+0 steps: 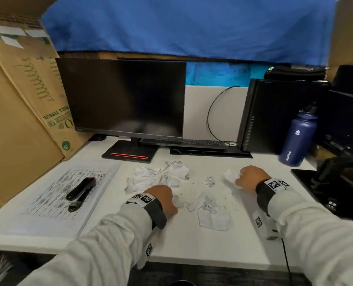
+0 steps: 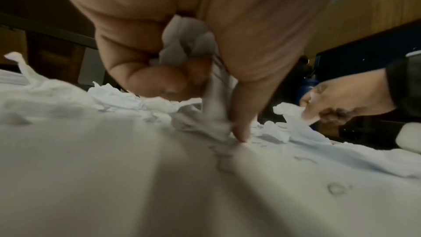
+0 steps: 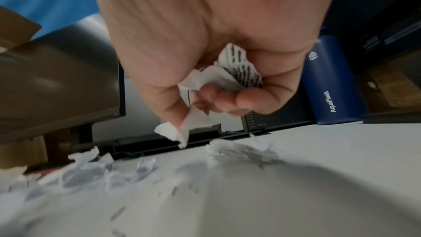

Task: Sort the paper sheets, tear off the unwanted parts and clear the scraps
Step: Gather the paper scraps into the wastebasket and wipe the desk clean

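Crumpled and torn paper scraps [image 1: 161,175] lie scattered over the middle of the white desk [image 1: 192,244]. My left hand [image 1: 164,198] is low among them, fingers curled round a wad of scraps [image 2: 187,42], thumb tip pressing on the desk. My right hand [image 1: 251,176] hovers at the right, gripping printed crumpled scraps [image 3: 237,71] in its fist, with a white piece [image 1: 230,175] sticking out to its left. A stack of printed sheets [image 1: 66,190] lies at the left with a black stapler [image 1: 81,188] on top. Loose staples dot the desk.
A dark monitor [image 1: 122,98] and keyboard [image 1: 192,143] stand at the back, a black computer tower [image 1: 274,116] and blue flask [image 1: 298,139] at the right. A cardboard box [image 1: 20,100] leans at the left. Black equipment [image 1: 336,182] fills the right edge.
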Tool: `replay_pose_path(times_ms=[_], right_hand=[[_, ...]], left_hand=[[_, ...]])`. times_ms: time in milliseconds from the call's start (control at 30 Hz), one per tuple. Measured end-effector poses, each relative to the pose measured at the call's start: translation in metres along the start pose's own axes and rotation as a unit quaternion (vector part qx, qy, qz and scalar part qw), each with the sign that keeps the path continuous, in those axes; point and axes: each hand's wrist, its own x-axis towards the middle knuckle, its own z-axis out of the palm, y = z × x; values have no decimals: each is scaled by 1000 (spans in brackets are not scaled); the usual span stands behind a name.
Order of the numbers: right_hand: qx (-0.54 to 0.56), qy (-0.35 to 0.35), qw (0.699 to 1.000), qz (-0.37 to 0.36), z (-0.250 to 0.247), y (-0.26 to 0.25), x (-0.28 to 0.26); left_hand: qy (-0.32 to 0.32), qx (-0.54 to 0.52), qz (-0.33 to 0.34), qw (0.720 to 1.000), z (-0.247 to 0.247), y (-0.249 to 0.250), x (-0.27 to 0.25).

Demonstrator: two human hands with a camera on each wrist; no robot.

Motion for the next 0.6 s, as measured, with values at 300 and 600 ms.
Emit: replay_pose_path(times_ms=[300, 600], right_hand=[[350, 113, 928, 49, -45, 31, -15], [-1, -44, 990, -133, -10, -23, -76]], left_hand=[[134, -275, -14, 952, -41, -37, -18], [52, -67, -46, 995, -47, -102, -25]])
